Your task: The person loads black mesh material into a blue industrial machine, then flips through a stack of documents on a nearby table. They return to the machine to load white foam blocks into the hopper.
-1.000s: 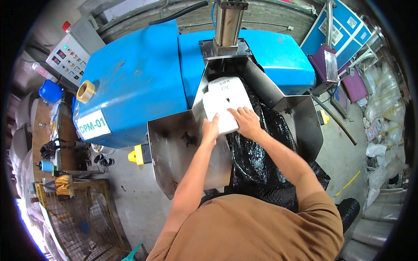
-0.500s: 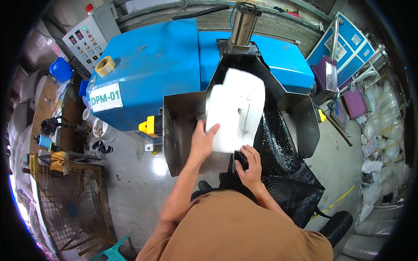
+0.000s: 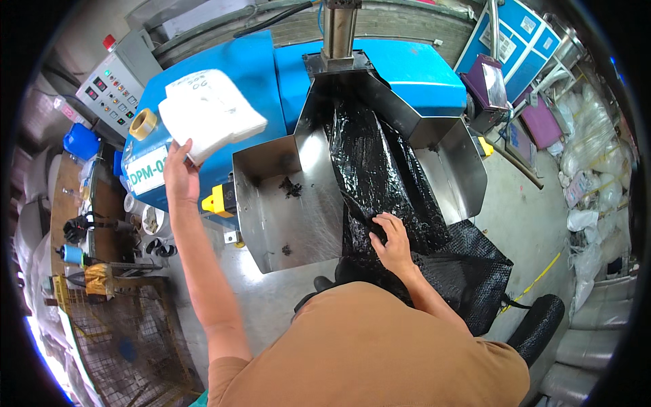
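Observation:
My left hand [image 3: 182, 168] is stretched out to the far left, fingers closed on the near corner of a soft white folded bundle [image 3: 210, 115]. Handwritten marks show on its top, and it is over the blue machine housing [image 3: 251, 88]. In front of my body, my right hand [image 3: 393, 241] is above a black plastic sheet [image 3: 373, 176], its thumb and fingers apart and nothing between them. Whether its fingertips touch the plastic I cannot tell. The glossy sheet runs down through the middle of a steel trough [image 3: 285, 230] towards me, and dark scraps lie on the trough's left floor.
A tape roll [image 3: 143, 125] sits on the machine beside the bundle. Yellow-and-black fittings [image 3: 218, 201] stick out at the trough's sides. A metal cylinder [image 3: 339, 34] rises behind it. Black bubble wrap [image 3: 475, 264] spreads at my right. A cluttered wooden bench [image 3: 68, 183] stands left.
My left hand has carried the white bundle from above the trough leftward and away over the machine. My right hand has come off the bundle and stays above the black plastic.

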Demonstrator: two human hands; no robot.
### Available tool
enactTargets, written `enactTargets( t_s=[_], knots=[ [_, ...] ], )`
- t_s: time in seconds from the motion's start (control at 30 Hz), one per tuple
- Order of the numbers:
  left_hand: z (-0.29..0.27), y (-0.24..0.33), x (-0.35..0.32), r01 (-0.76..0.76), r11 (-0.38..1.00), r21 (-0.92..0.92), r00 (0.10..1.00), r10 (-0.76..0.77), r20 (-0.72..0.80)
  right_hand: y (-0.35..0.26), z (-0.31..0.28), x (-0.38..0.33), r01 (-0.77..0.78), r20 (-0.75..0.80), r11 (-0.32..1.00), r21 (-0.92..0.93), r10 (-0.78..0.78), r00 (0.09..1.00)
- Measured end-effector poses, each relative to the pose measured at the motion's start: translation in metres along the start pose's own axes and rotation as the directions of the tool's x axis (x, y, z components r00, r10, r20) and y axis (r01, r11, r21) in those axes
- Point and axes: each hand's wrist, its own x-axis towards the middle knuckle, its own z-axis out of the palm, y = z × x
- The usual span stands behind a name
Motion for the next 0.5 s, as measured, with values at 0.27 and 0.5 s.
enactTargets(
  t_s=[0.27,0.5],
  knots=[
    [-0.046,-0.048,0.117,0.006,0.990,-0.144,0.959,-0.046,-0.281,0.027,-0.003,0.032,-0.064,-0.080,0.998,-0.008,0.064,0.995],
    [-0.103,-0.062,0.206,-0.081,0.961,-0.263,0.952,-0.003,-0.305,0.065,-0.014,0.063,-0.077,-0.041,0.996,-0.047,0.075,0.996]
  ],
)
